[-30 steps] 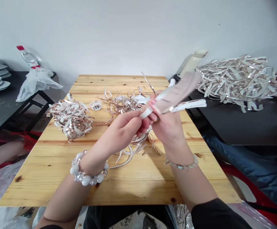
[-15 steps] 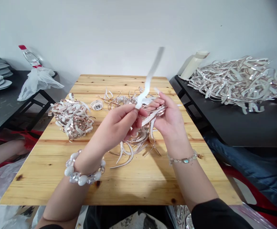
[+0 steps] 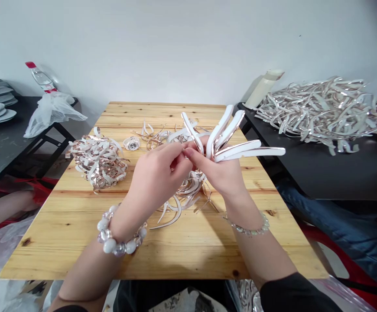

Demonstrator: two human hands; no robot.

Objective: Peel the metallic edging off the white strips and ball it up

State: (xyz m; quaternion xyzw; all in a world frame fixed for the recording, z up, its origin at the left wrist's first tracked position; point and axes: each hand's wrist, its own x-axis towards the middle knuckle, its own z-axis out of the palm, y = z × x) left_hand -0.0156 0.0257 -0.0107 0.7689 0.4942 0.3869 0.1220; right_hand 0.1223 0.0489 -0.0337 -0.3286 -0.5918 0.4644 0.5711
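My right hand [image 3: 224, 173] is closed round several curved white strips [image 3: 237, 149] with shiny rose-gold edges, which fan out up and to the right. My left hand [image 3: 162, 169] is pinched with its fingertips against those of my right hand; what it grips, if anything, is too small to make out. Beneath both hands lies a loose pile of similar strips [image 3: 190, 186], partly hidden. A tangled heap of white and rose-gold scraps [image 3: 99, 160] sits on the wooden table [image 3: 182, 255] at the left.
A small round roll [image 3: 131, 143] lies behind the scrap heap. On the right black table [image 3: 331, 173] are a big mound of strips [image 3: 321, 108] and a cream cylinder [image 3: 263, 89]. The left table [image 3: 0, 143] holds grey-white plates, a bottle [image 3: 41, 78] and a plastic bag [image 3: 53, 108].
My right hand has turned over, and its strips now fan upward and right. The single strip that stood up from my left fingers no longer stands there; both hands' fingertips have come together.
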